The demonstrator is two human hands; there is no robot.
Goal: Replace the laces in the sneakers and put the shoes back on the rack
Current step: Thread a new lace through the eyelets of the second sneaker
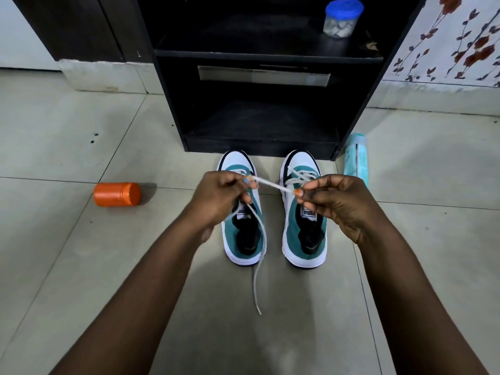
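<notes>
Above the two sneakers point(273, 209), left hand point(216, 197) and right hand point(335, 204) each pinch the white lace point(272, 184), grip closed on it

Open floor either side, rack ahead

Beyond the grip on the lace point(272, 185) stands the black rack point(173, 98), its low shelf open; two sneakers point(304, 226) sit directly beneath; an orange jar point(117, 194) lies well left, a teal packet point(356, 161) near right.

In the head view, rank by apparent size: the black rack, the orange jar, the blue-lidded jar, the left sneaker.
1. black rack
2. left sneaker
3. orange jar and blue-lidded jar: look alike, and the blue-lidded one sits farther away, so unranked.
</notes>
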